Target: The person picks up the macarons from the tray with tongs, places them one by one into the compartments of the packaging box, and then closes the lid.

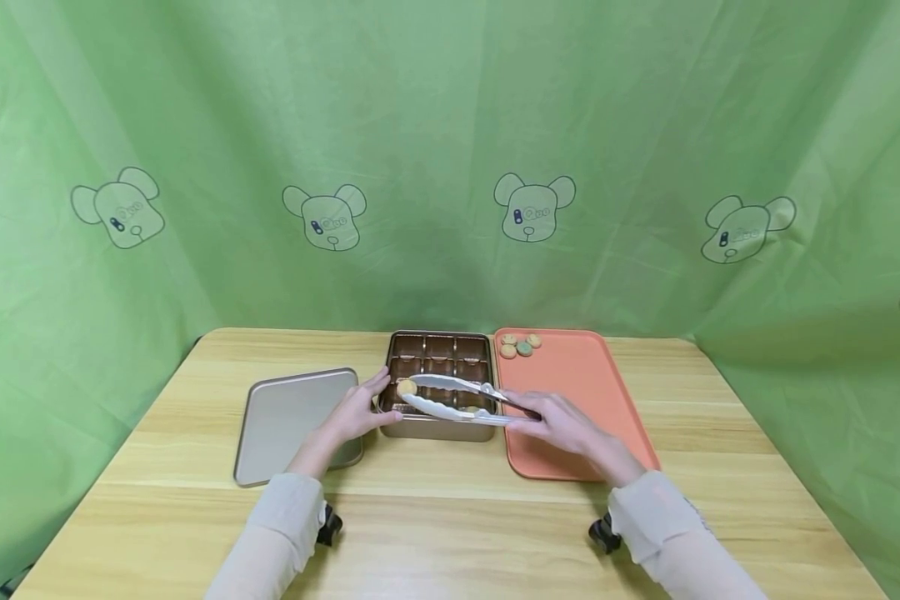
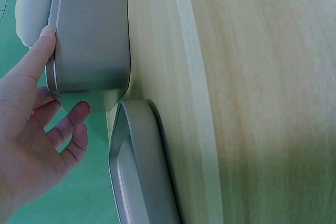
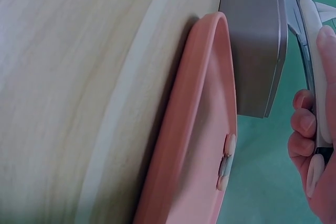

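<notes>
Lid (image 1: 292, 425) and tray (image 1: 581, 375) flank the box (image 1: 435, 429) held by the left hand (image 1: 357, 408), while the right hand (image 1: 558, 421) grips tongs (image 1: 446, 411) overhanging it and pinching a cookie (image 1: 407, 387).

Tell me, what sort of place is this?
Probably a small staged demonstration or filming space: a green curtain with cartoon animal heads surrounds a wooden table, and a divided box sits there. The building beyond isn't shown.

Green curtain (image 1: 435, 100), printed animal heads (image 1: 534, 208); pale wooden table (image 1: 457, 542).
</notes>
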`<state>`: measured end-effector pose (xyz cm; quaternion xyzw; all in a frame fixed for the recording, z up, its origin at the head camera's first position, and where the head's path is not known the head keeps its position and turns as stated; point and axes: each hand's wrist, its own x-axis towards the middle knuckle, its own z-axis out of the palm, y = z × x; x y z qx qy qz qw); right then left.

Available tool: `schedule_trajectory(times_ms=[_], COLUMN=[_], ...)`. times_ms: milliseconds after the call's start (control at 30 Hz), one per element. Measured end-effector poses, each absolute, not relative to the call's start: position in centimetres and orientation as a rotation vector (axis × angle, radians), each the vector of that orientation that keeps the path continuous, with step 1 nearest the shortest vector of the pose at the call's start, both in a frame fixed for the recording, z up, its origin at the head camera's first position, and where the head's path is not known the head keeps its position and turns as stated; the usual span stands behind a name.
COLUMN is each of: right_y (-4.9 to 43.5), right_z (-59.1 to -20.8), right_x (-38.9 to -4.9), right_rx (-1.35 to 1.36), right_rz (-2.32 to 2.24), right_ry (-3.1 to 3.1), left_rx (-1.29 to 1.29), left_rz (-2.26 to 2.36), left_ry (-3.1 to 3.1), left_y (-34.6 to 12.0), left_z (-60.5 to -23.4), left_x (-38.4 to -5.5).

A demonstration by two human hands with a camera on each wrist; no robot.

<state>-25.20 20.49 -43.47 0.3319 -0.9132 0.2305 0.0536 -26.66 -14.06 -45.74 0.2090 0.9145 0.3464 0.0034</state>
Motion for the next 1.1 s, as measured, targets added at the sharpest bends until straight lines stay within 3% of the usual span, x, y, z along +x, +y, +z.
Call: schedule_trajectory(times_ms=[667, 1100], right_y=[20.7, 23.7], right_z=[-43.8, -44.2], right_x=[-25.2, -25.5], right_rx=[0.948, 0.886], right_rz=[0.802, 0.839], right_ry=[-2.807, -2.738], left_rx=[0.646, 0.629], left_rz=[1.094, 1.129], left_ry=[2.864, 2.856], left_y=[-14.0, -14.0], left_z=[-45.6, -45.6], left_x=[-26.5, -26.5])
